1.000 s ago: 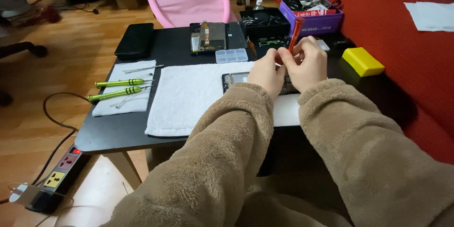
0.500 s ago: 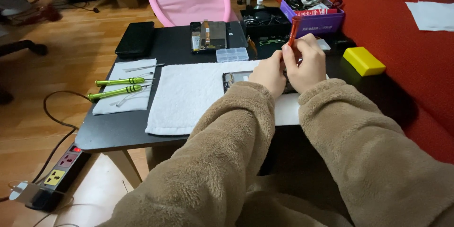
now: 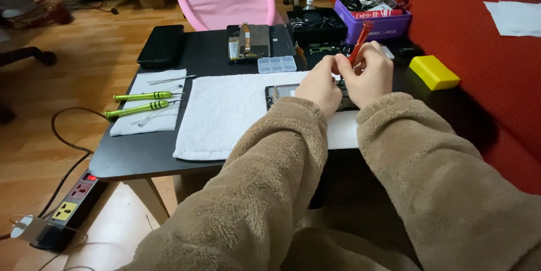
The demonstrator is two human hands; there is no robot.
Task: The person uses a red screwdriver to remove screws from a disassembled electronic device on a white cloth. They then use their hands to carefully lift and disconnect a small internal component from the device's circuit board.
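My right hand (image 3: pixel 369 73) grips a red-handled screwdriver (image 3: pixel 360 41) held upright, its tip hidden behind my fingers. My left hand (image 3: pixel 317 84) rests beside it, fingers pinched near the screwdriver's lower end. Both hands hover over an opened dark phone (image 3: pixel 279 93) that lies on a white towel (image 3: pixel 225 113) on the black table (image 3: pixel 141 152). Most of the phone is covered by my hands and my fuzzy brown sleeves.
Two green screwdrivers (image 3: pixel 138 103) and tweezers lie on a small white cloth at the left. A black phone (image 3: pixel 162 45), a disassembled phone part (image 3: pixel 252 41), a clear parts box (image 3: pixel 276 64), a purple tool box (image 3: pixel 375 20) and a yellow block (image 3: pixel 433 72) surround the work. A power strip (image 3: pixel 67 209) is on the floor.
My hands stay over the phone; the red screwdriver has shifted slightly and stands a bit more upright between my fingers.
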